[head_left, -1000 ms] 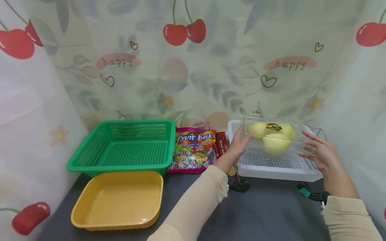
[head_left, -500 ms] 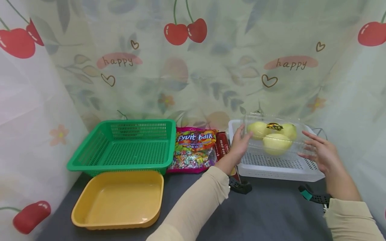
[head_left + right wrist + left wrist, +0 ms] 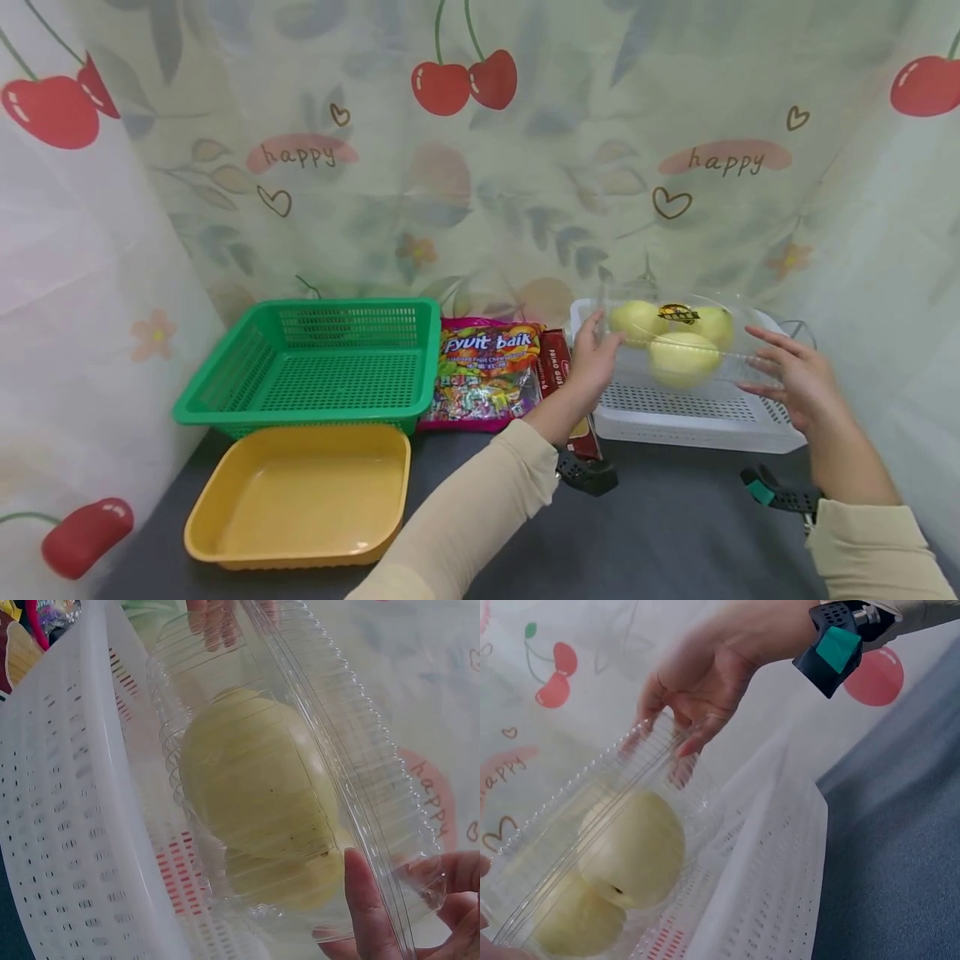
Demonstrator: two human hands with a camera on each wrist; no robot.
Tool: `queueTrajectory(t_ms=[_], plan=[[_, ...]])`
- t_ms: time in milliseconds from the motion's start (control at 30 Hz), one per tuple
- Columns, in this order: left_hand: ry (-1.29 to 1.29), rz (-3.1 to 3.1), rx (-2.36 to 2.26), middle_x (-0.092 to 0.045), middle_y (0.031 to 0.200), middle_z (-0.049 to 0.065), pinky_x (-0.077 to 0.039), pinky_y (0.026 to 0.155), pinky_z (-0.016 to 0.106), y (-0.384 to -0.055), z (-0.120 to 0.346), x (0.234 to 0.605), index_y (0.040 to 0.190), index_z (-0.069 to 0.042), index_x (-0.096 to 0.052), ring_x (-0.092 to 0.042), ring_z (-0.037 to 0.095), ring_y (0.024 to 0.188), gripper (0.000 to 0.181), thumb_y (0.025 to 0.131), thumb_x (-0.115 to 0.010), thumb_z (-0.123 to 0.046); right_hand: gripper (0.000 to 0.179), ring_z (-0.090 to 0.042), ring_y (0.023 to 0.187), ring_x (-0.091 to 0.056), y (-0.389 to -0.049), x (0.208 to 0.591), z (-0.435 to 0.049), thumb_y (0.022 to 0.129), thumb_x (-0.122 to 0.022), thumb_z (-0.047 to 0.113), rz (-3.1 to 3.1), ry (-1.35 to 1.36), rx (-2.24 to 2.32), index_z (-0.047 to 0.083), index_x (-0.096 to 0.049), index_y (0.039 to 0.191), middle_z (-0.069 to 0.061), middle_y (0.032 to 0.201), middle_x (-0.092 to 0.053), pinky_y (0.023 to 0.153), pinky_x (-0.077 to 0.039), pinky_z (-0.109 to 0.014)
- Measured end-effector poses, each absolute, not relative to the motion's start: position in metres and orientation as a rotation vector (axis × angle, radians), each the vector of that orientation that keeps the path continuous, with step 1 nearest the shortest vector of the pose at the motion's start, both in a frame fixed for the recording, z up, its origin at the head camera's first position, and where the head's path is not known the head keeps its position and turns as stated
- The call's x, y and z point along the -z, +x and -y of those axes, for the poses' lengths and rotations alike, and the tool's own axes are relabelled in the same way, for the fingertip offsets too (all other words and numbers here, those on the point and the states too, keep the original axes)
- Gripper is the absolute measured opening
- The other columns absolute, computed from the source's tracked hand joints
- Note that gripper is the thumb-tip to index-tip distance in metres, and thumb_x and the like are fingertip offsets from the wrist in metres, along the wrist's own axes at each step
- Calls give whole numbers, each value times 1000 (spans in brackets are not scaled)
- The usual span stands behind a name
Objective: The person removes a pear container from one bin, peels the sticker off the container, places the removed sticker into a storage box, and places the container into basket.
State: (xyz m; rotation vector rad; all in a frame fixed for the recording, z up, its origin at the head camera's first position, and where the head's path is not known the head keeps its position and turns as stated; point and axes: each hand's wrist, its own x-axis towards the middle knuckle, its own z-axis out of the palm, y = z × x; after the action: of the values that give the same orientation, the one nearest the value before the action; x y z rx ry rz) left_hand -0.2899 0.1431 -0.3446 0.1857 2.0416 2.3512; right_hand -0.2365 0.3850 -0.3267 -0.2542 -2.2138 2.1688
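Observation:
A clear plastic clamshell box (image 3: pixel 678 314) with a dark and gold label holds pale yellow, round fruits (image 3: pixel 684 358). It overlaps the white perforated basket (image 3: pixel 697 433) in the head view, tilted above the basket's rim in the wrist views. My left hand (image 3: pixel 594 360) grips the box's left end, thumb on the near side. At the opposite end, my right hand (image 3: pixel 806 383) holds it between thumb and fingers. Ridged edges and the closed lid seam show in the right wrist view, where my right thumb (image 3: pixel 367 900) lies along the seam.
Left of the basket lie a dark red packet (image 3: pixel 553 358) and a colourful candy bag (image 3: pixel 487 371). A green perforated basket (image 3: pixel 345 412) stands farther left, with a yellow tray (image 3: pixel 300 508) in front of it. A printed curtain (image 3: pixel 480 233) hangs behind.
The box and both hands have shifted very slightly left relative to the white basket. Both hands keep their hold, and the other things stay in place.

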Motion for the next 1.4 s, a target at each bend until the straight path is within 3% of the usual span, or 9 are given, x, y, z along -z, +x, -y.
queueTrajectory(t_ms=[133,267,633,833,1067,1233,1400], plan=[[219,-2049,-2369,-34,149,9,-29,112,44,-286,-136,339,141,-11,-39,-31,31,137,56,88,-56,-12,31,1,93,-52,-234,326,-379,96,-49,26,2176,-195,-2185,31,-55,127,7,157,-9,66,-57,-27],[240,-2057,-2366,-34,149,10,-30,111,43,-284,-128,336,141,-10,-39,-31,32,137,55,88,-55,-11,30,6,83,-58,-232,327,-372,95,-52,27,2149,-139,-2194,29,-55,125,3,156,-12,65,-57,-27],[300,-2055,-2359,-28,152,11,-26,113,46,-273,-105,334,143,-11,-36,-26,31,140,54,91,-52,-12,43,7,86,-59,-227,327,-355,97,-47,27,2179,-56,-2163,18,-42,139,2,157,-3,65,-57,-25],[313,-1996,-2408,-23,154,11,-25,113,45,-263,-87,329,145,-12,-32,-22,31,141,55,92,-49,-10,40,7,89,-58,-224,326,-342,96,-49,32,2206,10,-2162,21,-45,134,-2,157,-2,67,-57,-25],[374,-1908,-2479,-19,155,13,-30,111,43,-251,-65,328,146,-9,-27,-21,28,142,59,91,-47,-8,46,5,94,-58,-219,326,-323,95,-51,31,2213,102,-2164,15,-42,137,-6,152,-13,69,-57,-26],[378,-1968,-2458,-15,156,10,-23,114,45,-241,-48,330,147,-12,-26,-16,29,143,58,93,-47,-10,44,3,96,-58,-216,327,-308,95,-52,31,2198,158,-2155,13,-45,135,-7,147,-19,69,-57,-27],[389,-1985,-2484,-14,156,10,-21,115,46,-233,-35,335,147,-12,-25,-15,30,143,56,94,-45,-10,40,2,97,-58,-213,329,-293,96,-51,28,2193,210,-2140,13,-48,132,5,135,-33,68,-57,-28]])
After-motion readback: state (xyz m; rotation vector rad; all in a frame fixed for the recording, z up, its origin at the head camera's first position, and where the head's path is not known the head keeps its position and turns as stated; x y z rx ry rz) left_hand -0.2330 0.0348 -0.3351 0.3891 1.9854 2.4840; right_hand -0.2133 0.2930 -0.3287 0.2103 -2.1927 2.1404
